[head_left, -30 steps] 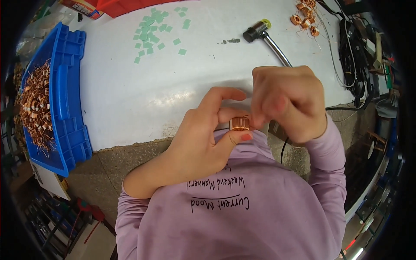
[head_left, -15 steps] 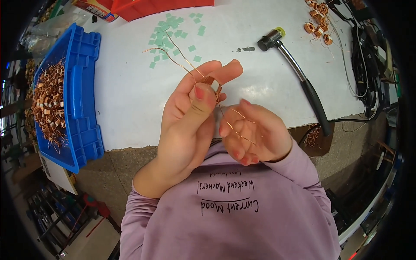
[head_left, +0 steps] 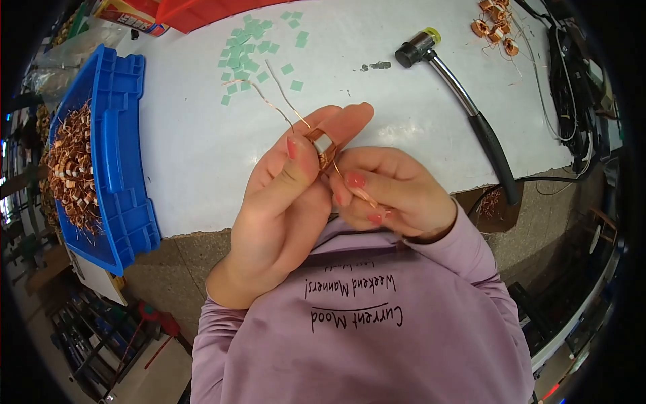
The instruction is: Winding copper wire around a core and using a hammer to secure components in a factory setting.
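Between the thumb and fingers of my left hand is a copper wire coil, ring-shaped, with a white patch on its side. Two long wire ends rise from it toward the far side of the table. My right hand is closed, its thumb and fingertips pinching the copper wire leads that come off the coil's near side. Both hands are close together above the table's front edge. The tips of those leads are partly hidden by my right fingers.
Small green squares lie scattered beyond my hands. At the left stands a blue crate with many copper coils. A mallet lies to the right, and more coils sit far right beside black cables. A red bin stands at the back.
My right hand has closed from loosely parted fingers into a pinch on the coil's near leads. The coil has tilted and shifted slightly left and nearer with my left hand.
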`<state>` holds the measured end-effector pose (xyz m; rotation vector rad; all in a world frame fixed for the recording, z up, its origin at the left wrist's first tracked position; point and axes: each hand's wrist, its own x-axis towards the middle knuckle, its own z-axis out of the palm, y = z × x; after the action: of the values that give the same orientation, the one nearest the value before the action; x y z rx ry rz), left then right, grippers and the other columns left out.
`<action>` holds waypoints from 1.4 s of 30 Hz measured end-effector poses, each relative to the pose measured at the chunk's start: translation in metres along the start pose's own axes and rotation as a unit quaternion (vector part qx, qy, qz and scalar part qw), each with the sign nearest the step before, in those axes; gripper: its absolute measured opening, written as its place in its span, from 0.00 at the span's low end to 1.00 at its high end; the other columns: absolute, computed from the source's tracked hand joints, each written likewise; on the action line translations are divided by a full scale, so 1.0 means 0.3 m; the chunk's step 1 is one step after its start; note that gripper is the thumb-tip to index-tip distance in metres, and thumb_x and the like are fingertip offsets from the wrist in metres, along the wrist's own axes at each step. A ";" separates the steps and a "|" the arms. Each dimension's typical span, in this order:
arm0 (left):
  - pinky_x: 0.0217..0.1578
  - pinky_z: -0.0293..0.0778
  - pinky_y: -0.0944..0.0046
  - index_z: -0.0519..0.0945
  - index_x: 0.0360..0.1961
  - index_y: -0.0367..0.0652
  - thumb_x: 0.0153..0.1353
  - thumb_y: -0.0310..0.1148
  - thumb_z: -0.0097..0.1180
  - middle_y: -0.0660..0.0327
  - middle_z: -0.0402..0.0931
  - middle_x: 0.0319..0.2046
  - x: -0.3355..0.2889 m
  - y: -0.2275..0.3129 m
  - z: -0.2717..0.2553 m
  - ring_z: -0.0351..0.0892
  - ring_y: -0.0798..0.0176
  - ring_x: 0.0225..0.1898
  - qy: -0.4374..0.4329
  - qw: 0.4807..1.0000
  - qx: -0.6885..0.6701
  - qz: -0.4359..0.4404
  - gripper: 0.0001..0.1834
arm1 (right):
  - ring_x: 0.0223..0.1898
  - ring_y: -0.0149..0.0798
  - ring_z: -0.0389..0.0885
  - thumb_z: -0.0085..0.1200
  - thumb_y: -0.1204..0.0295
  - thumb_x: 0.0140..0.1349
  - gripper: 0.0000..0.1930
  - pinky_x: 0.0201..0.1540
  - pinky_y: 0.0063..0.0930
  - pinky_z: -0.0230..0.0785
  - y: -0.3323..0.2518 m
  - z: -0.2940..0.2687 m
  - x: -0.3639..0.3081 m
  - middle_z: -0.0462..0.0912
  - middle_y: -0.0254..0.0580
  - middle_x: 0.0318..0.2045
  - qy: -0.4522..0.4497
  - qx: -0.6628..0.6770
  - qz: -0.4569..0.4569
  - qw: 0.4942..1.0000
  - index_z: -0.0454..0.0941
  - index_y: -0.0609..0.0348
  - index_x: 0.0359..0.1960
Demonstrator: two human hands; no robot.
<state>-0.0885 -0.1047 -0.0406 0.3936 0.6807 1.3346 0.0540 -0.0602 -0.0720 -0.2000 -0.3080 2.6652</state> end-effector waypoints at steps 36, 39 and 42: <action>0.28 0.64 0.78 0.40 0.67 0.41 0.58 0.15 0.41 0.57 0.72 0.31 -0.036 0.009 0.056 0.66 0.71 0.25 -0.067 0.925 0.374 0.000 0.38 | 0.21 0.26 0.64 0.48 0.77 0.58 0.07 0.23 0.13 0.57 -0.160 0.088 -0.013 0.73 0.39 0.30 0.057 -0.627 -0.183 0.755 0.79 0.65 0.32; 0.28 0.65 0.78 0.40 0.67 0.41 0.58 0.15 0.41 0.57 0.72 0.30 -0.043 -0.004 0.063 0.66 0.71 0.25 -0.056 0.942 0.332 0.001 0.38 | 0.22 0.26 0.64 0.47 0.78 0.57 0.07 0.24 0.14 0.56 -0.170 0.087 -0.013 0.73 0.41 0.31 0.020 -0.628 -0.177 0.757 0.79 0.65 0.31; 0.28 0.64 0.78 0.41 0.67 0.42 0.58 0.15 0.40 0.57 0.72 0.30 -0.034 -0.020 0.050 0.66 0.71 0.26 -0.049 0.939 0.341 0.018 0.37 | 0.22 0.26 0.63 0.48 0.78 0.57 0.07 0.24 0.14 0.55 -0.162 0.098 -0.007 0.73 0.40 0.31 0.039 -0.664 -0.185 0.723 0.79 0.65 0.31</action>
<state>-0.0751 -0.1143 -0.0309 1.0254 1.0502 1.0716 0.0703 -0.0240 -0.0313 -0.5801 -1.9316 1.5429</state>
